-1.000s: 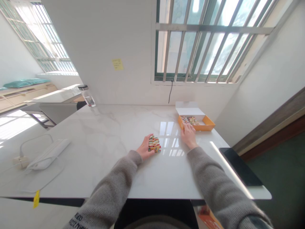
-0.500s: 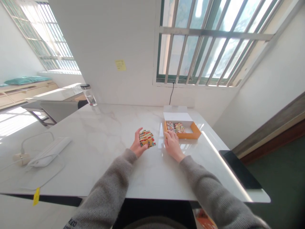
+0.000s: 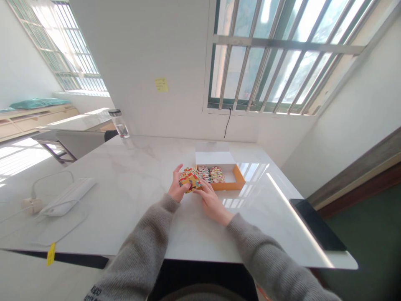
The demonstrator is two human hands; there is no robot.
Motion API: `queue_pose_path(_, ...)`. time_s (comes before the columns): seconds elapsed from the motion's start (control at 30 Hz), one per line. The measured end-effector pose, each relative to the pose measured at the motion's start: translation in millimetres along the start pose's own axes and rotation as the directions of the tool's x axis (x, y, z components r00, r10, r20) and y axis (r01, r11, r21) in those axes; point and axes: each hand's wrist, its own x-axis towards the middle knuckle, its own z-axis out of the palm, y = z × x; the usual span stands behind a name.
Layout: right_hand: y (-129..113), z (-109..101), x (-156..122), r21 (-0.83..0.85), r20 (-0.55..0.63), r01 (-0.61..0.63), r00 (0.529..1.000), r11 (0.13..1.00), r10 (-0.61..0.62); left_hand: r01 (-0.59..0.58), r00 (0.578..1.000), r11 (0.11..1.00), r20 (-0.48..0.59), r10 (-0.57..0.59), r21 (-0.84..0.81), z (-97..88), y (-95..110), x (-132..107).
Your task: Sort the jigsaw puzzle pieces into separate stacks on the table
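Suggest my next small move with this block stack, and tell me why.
Probably bring your right hand fully onto the multicoloured block stack to steady it: only its fingertips reach the stack, while your left hand cradles it alone, right beside the orange box holding more blocks.

The left hand cradles a colourful stack of blocks, the right hand touching it, just beside an orange box on the marble counter.

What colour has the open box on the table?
The box is orange with white inside; head view.
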Motion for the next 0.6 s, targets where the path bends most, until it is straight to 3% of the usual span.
queue_pose_path(0.1, 6.2, -21.3, -1.0, 0.048, -0.131, -0.040, 0.990, 0.998, 0.046, 0.007, 1.000, 1.000, -0.001, -0.006, 0.006, 0.0, -3.0, 0.2)
queue_pose_path(0.17, 16.1, -42.6, -0.5, 0.044, -0.261, -0.097, 0.960, 0.994, 0.105, 0.001, 1.000, 0.999, 0.008, -0.001, 0.037, 1.5, -1.4, -1.0)
queue_pose_path(0.33, 70.5, -93.5, -5.0, -0.008, -0.511, -0.350, 0.807, 0.937, 0.297, 0.004, 0.996, 0.997, 0.088, -0.011, 0.077, 8.4, 9.4, -6.3)
queue_pose_path(0.47, 117.8, -108.3, -20.2, 0.126, -0.401, -0.510, 0.759, 0.851, 0.514, 0.022, 0.993, 0.999, 0.113, -0.025, 0.029, 13.5, 13.5, -6.2)
queue_pose_path(0.6, 134.7, -106.6, -31.2, 0.285, -0.166, -0.570, 0.763, 0.771, 0.625, 0.032, 0.983, 0.999, 0.179, -0.033, 0.009, 23.3, 20.7, 5.3)
